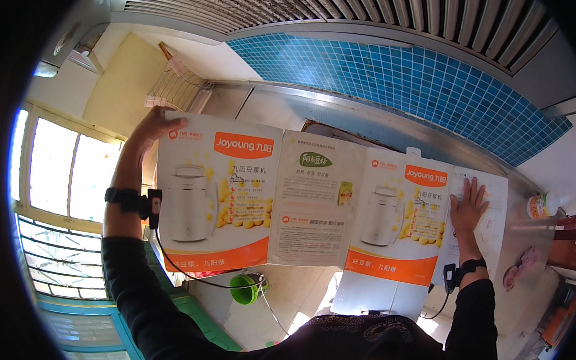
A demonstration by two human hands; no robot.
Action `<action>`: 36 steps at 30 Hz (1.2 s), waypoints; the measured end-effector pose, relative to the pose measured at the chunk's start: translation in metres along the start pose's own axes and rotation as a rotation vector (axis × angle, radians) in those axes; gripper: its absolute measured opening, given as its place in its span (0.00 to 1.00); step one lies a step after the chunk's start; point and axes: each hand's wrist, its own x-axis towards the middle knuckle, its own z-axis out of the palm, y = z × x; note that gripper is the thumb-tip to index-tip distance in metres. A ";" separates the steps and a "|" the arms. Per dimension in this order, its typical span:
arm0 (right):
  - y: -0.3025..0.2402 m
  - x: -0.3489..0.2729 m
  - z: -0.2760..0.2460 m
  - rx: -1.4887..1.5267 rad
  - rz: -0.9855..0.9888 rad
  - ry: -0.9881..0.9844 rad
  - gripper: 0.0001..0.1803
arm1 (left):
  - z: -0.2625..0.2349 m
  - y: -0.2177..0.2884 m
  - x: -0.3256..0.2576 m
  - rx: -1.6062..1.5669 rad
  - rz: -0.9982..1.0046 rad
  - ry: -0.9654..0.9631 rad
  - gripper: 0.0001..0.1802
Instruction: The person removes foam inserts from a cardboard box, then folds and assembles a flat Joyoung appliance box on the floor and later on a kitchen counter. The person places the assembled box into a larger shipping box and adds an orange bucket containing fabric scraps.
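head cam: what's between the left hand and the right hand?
In the head view, only the flattened cardboard box spans the stretch between them: the left hand grips its upper left corner, and the right hand lies flat on its right panel.

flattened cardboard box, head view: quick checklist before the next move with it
1. Left hand grips the top left corner of the flattened cardboard box: ok.
2. Right hand lies flat on the box's right end panel, fingers spread: ok.
3. Box fully opened out, panels in one sheet: ok, though it bends at the folds.
4. Box against the steel wall panel under the blue tiles: cannot tell whether it touches.
5. Cable from the left wrist band hangs under the box edge, near the green bowl: not ok, could snag.
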 end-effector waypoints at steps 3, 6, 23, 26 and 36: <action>-0.013 0.009 -0.003 0.010 0.023 -0.043 0.36 | -0.004 -0.008 0.046 -0.179 0.108 0.122 0.28; -0.023 0.017 -0.003 -0.012 0.073 -0.075 0.36 | 0.020 -0.015 0.123 0.044 0.146 0.224 0.31; -0.028 0.043 0.065 -0.072 0.208 0.032 0.36 | 0.262 -0.169 0.379 -0.008 0.147 0.250 0.29; -0.025 0.044 0.070 -0.094 0.202 0.040 0.35 | 0.283 -0.174 0.392 -0.007 0.164 0.209 0.29; -0.008 0.106 0.085 -0.019 0.172 0.226 0.36 | 0.326 -0.148 0.439 0.392 0.056 0.282 0.27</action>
